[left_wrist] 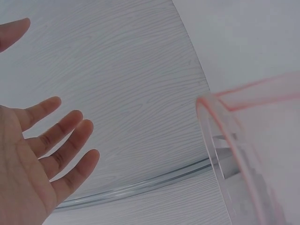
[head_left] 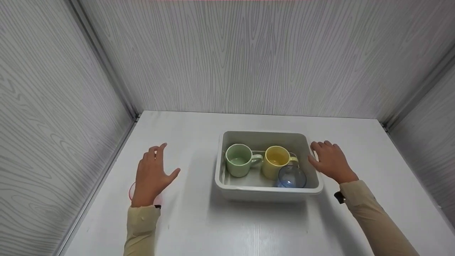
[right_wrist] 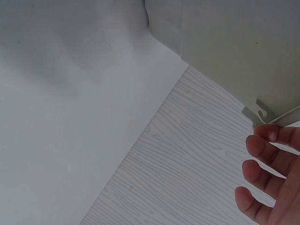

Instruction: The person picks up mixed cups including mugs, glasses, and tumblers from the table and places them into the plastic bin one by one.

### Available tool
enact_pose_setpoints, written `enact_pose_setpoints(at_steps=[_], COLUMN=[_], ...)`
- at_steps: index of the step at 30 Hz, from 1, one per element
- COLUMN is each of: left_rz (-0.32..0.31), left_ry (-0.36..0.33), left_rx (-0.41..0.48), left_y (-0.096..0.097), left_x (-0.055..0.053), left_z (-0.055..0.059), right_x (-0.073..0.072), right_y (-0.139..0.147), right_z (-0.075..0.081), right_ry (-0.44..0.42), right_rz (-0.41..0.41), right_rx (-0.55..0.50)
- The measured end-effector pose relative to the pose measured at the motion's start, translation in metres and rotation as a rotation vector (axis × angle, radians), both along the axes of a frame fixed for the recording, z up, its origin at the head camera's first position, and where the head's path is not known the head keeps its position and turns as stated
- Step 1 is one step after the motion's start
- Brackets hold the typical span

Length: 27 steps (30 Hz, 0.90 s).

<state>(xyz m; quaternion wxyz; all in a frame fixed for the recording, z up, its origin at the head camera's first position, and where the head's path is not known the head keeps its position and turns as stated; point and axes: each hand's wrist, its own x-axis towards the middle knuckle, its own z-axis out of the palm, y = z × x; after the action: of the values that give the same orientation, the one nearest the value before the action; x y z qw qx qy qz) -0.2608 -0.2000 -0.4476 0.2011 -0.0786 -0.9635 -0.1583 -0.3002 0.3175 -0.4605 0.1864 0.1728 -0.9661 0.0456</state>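
My left hand (head_left: 151, 176) is held above the table at the left, fingers spread and thumb apart, with nothing in it. Partly hidden beneath its wrist is a clear cup with a pink rim (left_wrist: 225, 129), seen close up in the left wrist view. At the right end of a light grey plastic bin (head_left: 263, 195) is my right hand (head_left: 330, 161), its fingers loosely bent beside the rim. In the right wrist view its index finger meets the bin's edge. Inside the bin stand a green mug (head_left: 238, 167), a yellow mug (head_left: 271, 171) and a clear blue glass (head_left: 291, 179).
The white table (head_left: 192, 227) is bounded by wood-grain panels at the back (head_left: 227, 64), left and right. A thin wire piece shows behind the yellow mug inside the bin. White table surface lies between my left hand and the bin.
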Motion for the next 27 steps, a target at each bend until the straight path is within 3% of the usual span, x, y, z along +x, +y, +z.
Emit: enact_pose_setpoints(at_steps=[14, 27], left_rz=[0.020, 0.069], left_ry=[0.007, -0.073], left_rx=[-0.009, 0.050], left_y=[-0.009, -0.022], left_x=[0.007, 0.019], left_z=[0.001, -0.013], right_x=[0.001, 0.002], right_y=[0.000, -0.002], right_z=[0.001, 0.002], right_ry=[-0.015, -0.020], right_rz=[-0.004, -0.014], right_rx=[0.000, 0.006])
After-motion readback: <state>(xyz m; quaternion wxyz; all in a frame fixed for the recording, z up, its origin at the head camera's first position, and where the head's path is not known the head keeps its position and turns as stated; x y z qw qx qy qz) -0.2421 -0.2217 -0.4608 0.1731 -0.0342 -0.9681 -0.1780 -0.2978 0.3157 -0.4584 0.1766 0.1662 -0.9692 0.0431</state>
